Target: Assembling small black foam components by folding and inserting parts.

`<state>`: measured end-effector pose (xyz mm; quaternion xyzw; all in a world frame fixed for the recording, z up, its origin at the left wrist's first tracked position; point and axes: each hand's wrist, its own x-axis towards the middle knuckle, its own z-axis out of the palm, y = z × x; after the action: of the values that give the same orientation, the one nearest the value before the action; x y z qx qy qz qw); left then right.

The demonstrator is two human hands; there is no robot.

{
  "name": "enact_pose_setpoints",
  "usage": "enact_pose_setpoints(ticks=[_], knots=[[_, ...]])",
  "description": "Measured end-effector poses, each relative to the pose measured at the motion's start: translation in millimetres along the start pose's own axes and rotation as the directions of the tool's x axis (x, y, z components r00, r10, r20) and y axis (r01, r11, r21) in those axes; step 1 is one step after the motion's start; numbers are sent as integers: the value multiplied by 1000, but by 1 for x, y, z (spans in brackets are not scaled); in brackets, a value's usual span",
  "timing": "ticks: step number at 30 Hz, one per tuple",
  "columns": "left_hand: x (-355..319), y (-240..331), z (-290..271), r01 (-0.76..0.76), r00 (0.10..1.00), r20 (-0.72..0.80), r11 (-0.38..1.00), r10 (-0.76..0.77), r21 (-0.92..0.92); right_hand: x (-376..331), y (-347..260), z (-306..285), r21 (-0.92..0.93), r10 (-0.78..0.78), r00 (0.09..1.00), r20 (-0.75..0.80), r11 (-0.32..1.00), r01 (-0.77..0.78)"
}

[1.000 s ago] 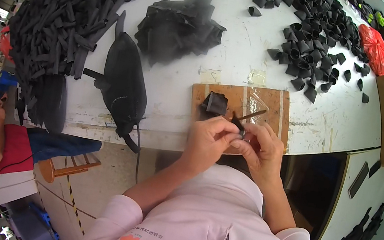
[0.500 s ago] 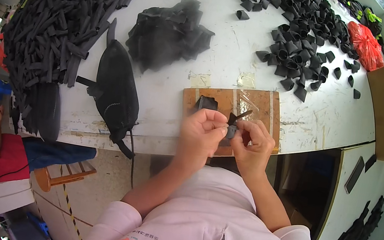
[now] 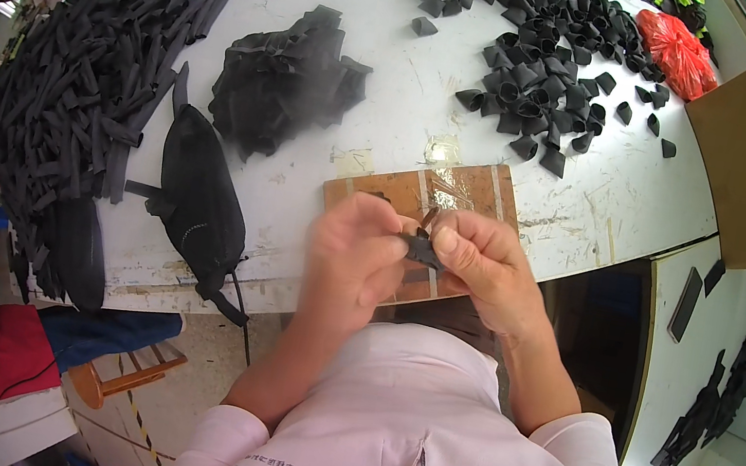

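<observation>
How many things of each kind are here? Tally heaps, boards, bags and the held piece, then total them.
Black heaps: 3 (long strips, crumpled sheets, small folded pieces)
Wooden board: 1
Black bag: 1
Red plastic bag: 1
Held black piece: 1
Total: 7

Black piece (image 3: 424,252), brown board (image 3: 468,195), white table (image 3: 397,89)

You hold a small black piece (image 3: 422,249), folded and pinched between both hands, above the wooden board (image 3: 473,196).
</observation>
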<state>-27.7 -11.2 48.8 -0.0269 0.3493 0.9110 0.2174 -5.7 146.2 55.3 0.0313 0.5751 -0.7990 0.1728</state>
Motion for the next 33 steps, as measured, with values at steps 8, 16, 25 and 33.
enact_pose_setpoints(ticks=[8,16,25,33], knots=[[18,10,-13,277,959,108,946,-262,-169,37,11,-21,87,-30,988,152,996,17],[13,15,14,-570,785,454,205,422,796,17,9,-12,-178,-265,956,-126,954,241],[18,6,7,-537,836,196,693,512,481,6,2,13,-678,-730,681,-57,529,511],[12,1,-7,-431,901,127,830,414,353,12,4,4,-783,-791,608,64,338,522]])
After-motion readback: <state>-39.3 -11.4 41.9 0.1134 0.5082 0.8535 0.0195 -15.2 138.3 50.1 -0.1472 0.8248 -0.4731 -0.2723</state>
